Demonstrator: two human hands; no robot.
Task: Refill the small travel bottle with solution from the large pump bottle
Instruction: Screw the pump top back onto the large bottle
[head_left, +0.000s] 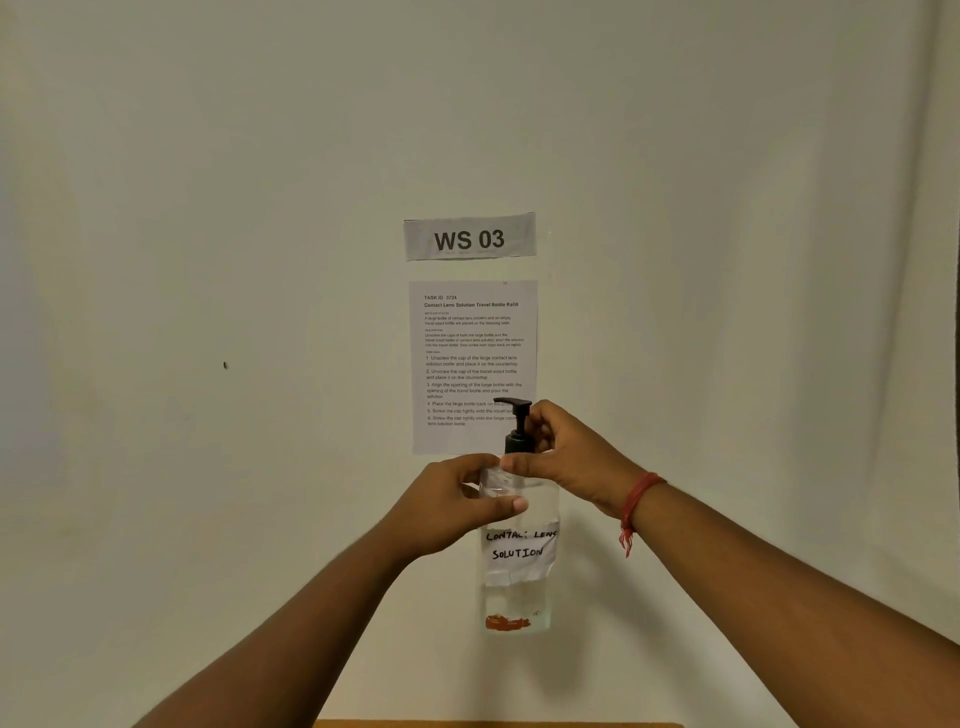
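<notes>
A large clear pump bottle with a handwritten "CONTACT LENS SOLUTION" label and a black pump head is held up in front of the wall. My left hand grips the bottle's upper body from the left, thumb across its front. My right hand is curled round the black pump collar at the neck. The bottle is upright and lifted clear of the table. The small travel bottle is out of view.
A "WS 03" sign and a printed task sheet hang on the pale wall behind the bottle. A strip of wooden table edge shows at the very bottom. A red thread bracelet circles my right wrist.
</notes>
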